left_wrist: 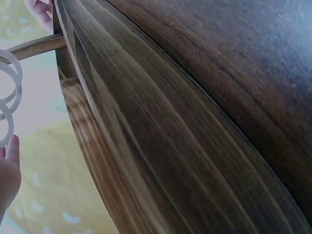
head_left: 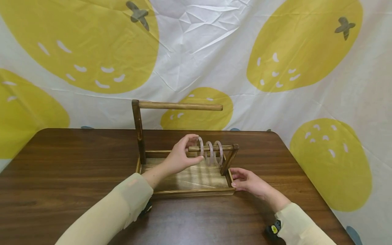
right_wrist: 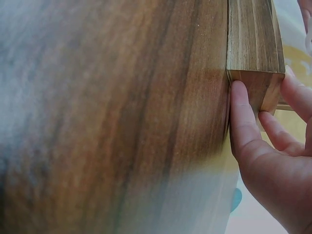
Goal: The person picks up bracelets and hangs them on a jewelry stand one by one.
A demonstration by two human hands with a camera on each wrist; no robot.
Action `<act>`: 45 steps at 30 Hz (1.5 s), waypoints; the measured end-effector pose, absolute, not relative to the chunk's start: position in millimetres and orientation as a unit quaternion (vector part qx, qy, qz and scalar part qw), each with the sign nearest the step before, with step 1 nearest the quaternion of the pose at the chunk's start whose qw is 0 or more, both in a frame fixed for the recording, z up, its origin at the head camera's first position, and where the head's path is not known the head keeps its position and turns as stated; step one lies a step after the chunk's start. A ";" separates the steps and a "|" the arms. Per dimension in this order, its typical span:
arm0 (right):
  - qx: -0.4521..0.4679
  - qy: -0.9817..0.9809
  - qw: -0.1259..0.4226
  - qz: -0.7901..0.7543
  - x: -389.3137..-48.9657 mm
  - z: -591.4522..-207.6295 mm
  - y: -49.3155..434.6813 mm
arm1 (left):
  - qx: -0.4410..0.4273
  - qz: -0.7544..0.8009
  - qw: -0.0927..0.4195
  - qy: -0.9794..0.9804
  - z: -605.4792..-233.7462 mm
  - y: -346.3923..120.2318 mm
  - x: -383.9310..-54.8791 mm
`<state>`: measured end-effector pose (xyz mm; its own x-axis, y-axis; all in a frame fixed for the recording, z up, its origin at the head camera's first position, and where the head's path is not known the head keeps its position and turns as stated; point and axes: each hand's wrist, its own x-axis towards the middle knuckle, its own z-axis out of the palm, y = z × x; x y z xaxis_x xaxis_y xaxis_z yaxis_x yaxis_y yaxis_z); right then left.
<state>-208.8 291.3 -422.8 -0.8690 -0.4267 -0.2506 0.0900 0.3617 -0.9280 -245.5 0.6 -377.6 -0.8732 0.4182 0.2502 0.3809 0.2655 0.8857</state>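
A dark wooden stand [head_left: 194, 192] has a tray base, a tall bar [head_left: 180, 106] on the left post and a lower bar [head_left: 229, 148] on the right post. My left hand [head_left: 180, 153] pinches a clear bangle [head_left: 201, 146] between thumb and fingers near the lower bar's free end. Two more bangles, a middle one [head_left: 210, 149] and a right one [head_left: 221, 149], hang on that bar closer to its post. At the tray's right end, my right hand [head_left: 252, 183] holds the side wall, with the thumb [right_wrist: 241, 100] against its outer face.
The stand is on a brown wooden table [head_left: 76, 163]. Behind it hangs a white cloth [head_left: 214, 44] with large yellow fruit prints. The tall bar, above and left of the lower one, carries nothing. A dark device [head_left: 274, 229] is at the right wrist.
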 end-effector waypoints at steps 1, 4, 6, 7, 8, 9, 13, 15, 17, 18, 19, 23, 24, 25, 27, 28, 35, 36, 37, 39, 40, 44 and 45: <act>-0.106 0.792 0.233 -0.555 -208.8 -422.7 291.2 | 0.250 0.552 0.018 0.795 -377.9 0.9 -245.4; -0.106 0.792 0.234 -0.553 -208.6 -422.4 291.1 | 0.249 0.552 0.022 0.796 -379.0 2.1 -246.1; -0.106 0.792 0.235 -0.553 -208.6 -422.3 291.0 | 0.248 0.553 0.024 0.795 -379.2 2.9 -246.4; -0.106 0.792 0.235 -0.553 -208.6 -422.4 291.0 | 0.247 0.555 0.025 0.794 -379.3 3.3 -246.6; -0.106 0.792 0.236 -0.554 -208.6 -422.4 291.1 | 0.246 0.557 0.027 0.793 -379.5 3.7 -246.8; -0.106 0.791 0.236 -0.554 -208.7 -422.5 291.1 | 0.245 0.559 0.027 0.792 -379.7 3.9 -246.7; -0.107 0.790 0.236 -0.556 -208.8 -422.8 291.4 | 0.239 0.565 0.029 0.789 -379.4 4.9 -246.0; -0.107 0.790 0.236 -0.556 -208.8 -423.0 291.5 | 0.240 0.566 0.029 0.788 -379.5 5.4 -246.1; -0.106 0.790 0.236 -0.555 -208.9 -423.1 291.5 | 0.242 0.568 0.031 0.786 -379.4 5.8 -246.1; -0.106 0.790 0.236 -0.555 -208.9 -423.2 291.4 | 0.244 0.569 0.031 0.784 -379.4 5.9 -246.0; -0.106 0.790 0.237 -0.555 -208.9 -423.2 291.4 | 0.245 0.573 0.033 0.782 -379.5 6.0 -246.0; -0.106 0.790 0.237 -0.555 -208.8 -422.9 291.2 | 0.243 0.593 0.045 0.766 -380.3 6.8 -246.0; -0.106 0.791 0.237 -0.555 -208.7 -422.8 291.1 | 0.243 0.598 0.047 0.762 -380.6 7.0 -246.2; -0.105 0.791 0.236 -0.554 -208.7 -422.6 291.2 | 0.243 0.602 0.050 0.759 -381.1 7.2 -246.5; -0.105 0.792 0.236 -0.554 -208.6 -422.5 291.2 | 0.242 0.608 0.053 0.755 -381.8 7.4 -246.7; -0.104 0.791 0.237 -0.554 -208.6 -422.5 291.3 | 0.241 0.609 0.055 0.754 -382.3 7.5 -246.8; -0.104 0.791 0.238 -0.554 -208.5 -422.8 291.5 | 0.237 0.613 0.059 0.751 -384.2 7.0 -246.6; -0.104 0.791 0.237 -0.554 -208.6 -422.9 291.6 | 0.236 0.614 0.061 0.751 -384.4 6.9 -246.5; -0.104 0.791 0.237 -0.554 -208.6 -423.0 291.5 | 0.236 0.614 0.063 0.751 -384.5 6.9 -246.3; -0.103 0.792 0.236 -0.554 -208.8 -423.2 291.6 | 0.233 0.614 0.068 0.751 -384.7 6.8 -245.7; -0.103 0.792 0.236 -0.554 -208.9 -423.3 291.7 | 0.231 0.615 0.069 0.751 -384.8 6.6 -245.3; -0.102 0.793 0.236 -0.552 -208.5 -423.1 291.9 | 0.226 0.616 0.071 0.752 -385.4 6.1 -244.2; -0.103 0.793 0.236 -0.552 -208.3 -423.0 292.1 | 0.225 0.617 0.071 0.751 -385.4 6.0 -244.1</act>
<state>-208.3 292.1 -423.0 -0.8675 -0.4232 -0.2613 0.0974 0.3706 -0.9237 -244.1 6.0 -385.4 -0.8885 0.4257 0.1714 0.2506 0.1372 0.9583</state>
